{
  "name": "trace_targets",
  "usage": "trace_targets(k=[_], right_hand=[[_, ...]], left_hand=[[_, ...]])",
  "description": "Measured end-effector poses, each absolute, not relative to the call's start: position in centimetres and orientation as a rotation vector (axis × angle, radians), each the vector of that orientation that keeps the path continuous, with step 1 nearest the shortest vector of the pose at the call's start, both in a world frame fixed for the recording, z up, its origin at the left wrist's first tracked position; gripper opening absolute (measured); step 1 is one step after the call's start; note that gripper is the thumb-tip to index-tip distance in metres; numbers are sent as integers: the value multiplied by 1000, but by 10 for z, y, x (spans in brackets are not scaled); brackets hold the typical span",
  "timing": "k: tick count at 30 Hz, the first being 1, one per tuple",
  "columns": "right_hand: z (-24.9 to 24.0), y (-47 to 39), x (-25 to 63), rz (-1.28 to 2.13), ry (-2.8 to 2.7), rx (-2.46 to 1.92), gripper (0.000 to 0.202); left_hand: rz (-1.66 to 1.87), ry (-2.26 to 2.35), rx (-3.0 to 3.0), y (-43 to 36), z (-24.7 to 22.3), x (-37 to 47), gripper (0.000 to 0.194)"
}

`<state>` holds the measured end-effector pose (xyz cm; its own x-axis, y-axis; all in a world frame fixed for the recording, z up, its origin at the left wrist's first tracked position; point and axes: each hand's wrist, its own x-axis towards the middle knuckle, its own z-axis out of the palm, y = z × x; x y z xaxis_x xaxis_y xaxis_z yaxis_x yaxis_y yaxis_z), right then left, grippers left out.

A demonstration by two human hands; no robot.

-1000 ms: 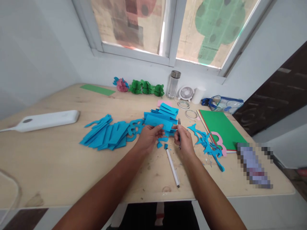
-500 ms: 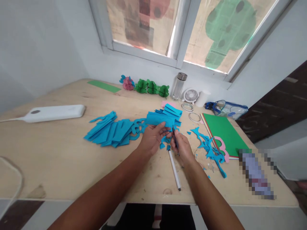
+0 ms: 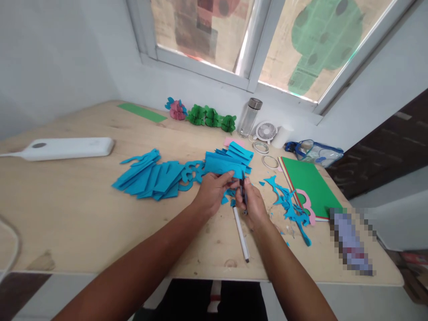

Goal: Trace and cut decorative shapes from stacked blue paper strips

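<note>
Between its thumb and fingers, my left hand [image 3: 214, 191] pinches a folded piece of blue paper [image 3: 222, 165]. My right hand [image 3: 253, 200] is closed round dark scissors [image 3: 243, 189], whose blades point away from me at the right end of that paper. Behind the held piece lie more folded blue strips [image 3: 242, 152]. To the left, a fanned pile of folded blue paper [image 3: 150, 178] runs into curly cut-out shapes [image 3: 193, 173]. A white marker [image 3: 241, 234] lies below my hands, near small blue scraps [image 3: 225, 199].
Blue offcuts [image 3: 289, 205] and a pink cut-out [image 3: 306, 206] lie right, by green sheets [image 3: 312, 185]. Behind stand paper ornaments [image 3: 210, 117], a glass bottle [image 3: 250, 117], a small fan [image 3: 266, 131] and tape rolls [image 3: 261, 147]. A white power strip [image 3: 70, 148] lies left.
The view has shifted slightly. The scissors' blades stand a little differently against the right end of the blue paper; both hands keep their grips.
</note>
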<state>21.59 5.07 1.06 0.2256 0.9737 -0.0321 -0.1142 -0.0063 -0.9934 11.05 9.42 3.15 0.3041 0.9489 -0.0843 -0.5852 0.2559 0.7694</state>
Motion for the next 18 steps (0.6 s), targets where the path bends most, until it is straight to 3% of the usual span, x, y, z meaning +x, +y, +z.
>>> trace_targets(k=[18], right_hand=[[11, 52, 213, 1128, -896, -1184, 56]], left_hand=[[1225, 566, 638, 92, 28, 114, 18]])
